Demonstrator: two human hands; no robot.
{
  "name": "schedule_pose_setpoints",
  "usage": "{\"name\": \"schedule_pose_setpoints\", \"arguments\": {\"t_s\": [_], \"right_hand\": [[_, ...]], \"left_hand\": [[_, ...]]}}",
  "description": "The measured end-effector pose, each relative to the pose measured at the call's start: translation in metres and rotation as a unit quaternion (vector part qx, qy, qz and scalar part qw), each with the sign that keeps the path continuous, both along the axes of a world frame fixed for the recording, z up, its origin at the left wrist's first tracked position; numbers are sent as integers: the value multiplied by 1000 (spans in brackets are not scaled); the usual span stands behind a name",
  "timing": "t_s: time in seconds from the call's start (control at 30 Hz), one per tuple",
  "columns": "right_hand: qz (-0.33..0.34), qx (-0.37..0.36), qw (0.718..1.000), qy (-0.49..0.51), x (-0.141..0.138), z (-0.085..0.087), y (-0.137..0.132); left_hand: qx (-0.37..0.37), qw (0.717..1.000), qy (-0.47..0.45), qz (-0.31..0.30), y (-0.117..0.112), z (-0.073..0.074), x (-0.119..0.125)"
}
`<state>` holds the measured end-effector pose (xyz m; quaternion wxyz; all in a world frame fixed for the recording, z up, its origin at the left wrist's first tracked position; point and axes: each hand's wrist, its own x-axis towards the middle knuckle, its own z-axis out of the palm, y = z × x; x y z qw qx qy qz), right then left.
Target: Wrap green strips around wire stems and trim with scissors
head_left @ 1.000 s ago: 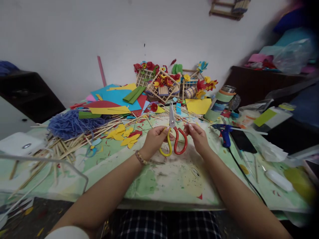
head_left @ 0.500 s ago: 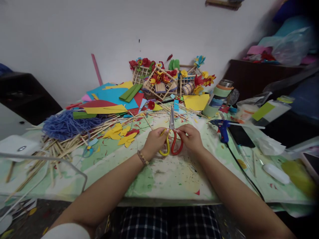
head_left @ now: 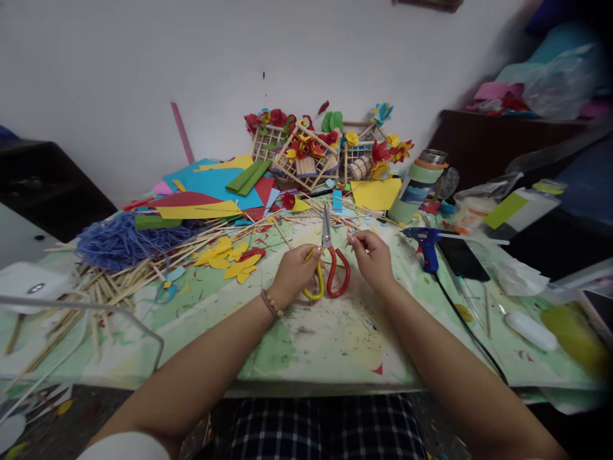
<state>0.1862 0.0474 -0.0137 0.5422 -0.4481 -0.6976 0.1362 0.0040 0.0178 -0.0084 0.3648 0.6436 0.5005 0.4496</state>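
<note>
The left hand (head_left: 295, 271) has its fingers clamped on the scissors (head_left: 326, 235), mid-table, blades pointing far. Just right of them, the right hand (head_left: 374, 257) curls its fingers; whether the tips meet, I cannot tell.

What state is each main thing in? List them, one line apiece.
Scissors, blades closed or nearly so
Left hand, gripping the yellow handle
Right hand, bent, apart from the scissors
Glue gun, lying down, glue stick inserted
Black phone, flat, unlit
Bottle, standing
Blue yarn, loosely heaped
Yellow petals, cut, loose
</note>
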Motion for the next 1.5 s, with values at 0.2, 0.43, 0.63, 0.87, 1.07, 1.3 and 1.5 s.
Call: {"name": "schedule_pose_setpoints", "arguments": {"t_s": [0.2, 0.43, 0.63, 0.87, 1.07, 1.3, 1.5], "right_hand": [[111, 15, 986, -121, 4, 0, 0], [109, 69, 980, -152, 0, 0, -6], [87, 139, 972, -170, 0, 2, -6], [71, 185, 961, -192, -3, 4, -7], [41, 209, 945, -248, -5, 7, -12], [33, 186, 955, -231, -5, 7, -11], [54, 139, 973, -178, -4, 5, -13]], "left_hand": [[20, 999, 32, 20, -2, 3, -1], [148, 973, 161, 73, -15, 14, -3], [196, 948, 232, 92, -23, 17, -2], [216, 932, 270, 111, -23, 15, -1], [227, 923, 285, 120, -24, 15, 1], [225, 924, 287, 118, -25, 15, 2], [213, 931, 274, 111, -23, 15, 1]]}}
